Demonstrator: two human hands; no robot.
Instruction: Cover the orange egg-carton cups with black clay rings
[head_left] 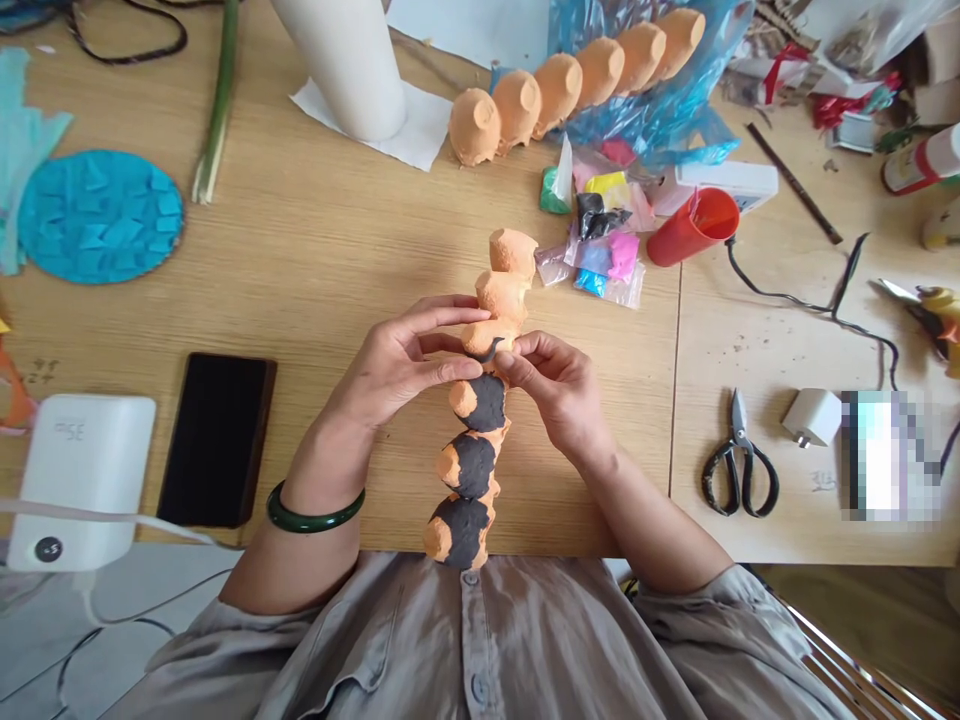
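— What does the bumpy strip (486, 402) look like?
— Orange, with a row of six rounded bumps. The three nearest the person wear a matte, slightly uneven black coating (475, 466), though their left tips show orange. The third from the far end carries just a thin, curved black piece (491, 350); the two beyond are plain orange.
— And where is it?
— Between the hands, in front of the shirt (472, 640), its near end by the edge of the wooden surface (330, 270). I can't tell whether it rests there or is lifted.
— How is each grip?
— The left hand (390, 368) has thumb and fingers spread, tips against the strip's left side. The right hand (562, 392) pinches the strip's right edge between thumb and forefinger, beside the curved piece.
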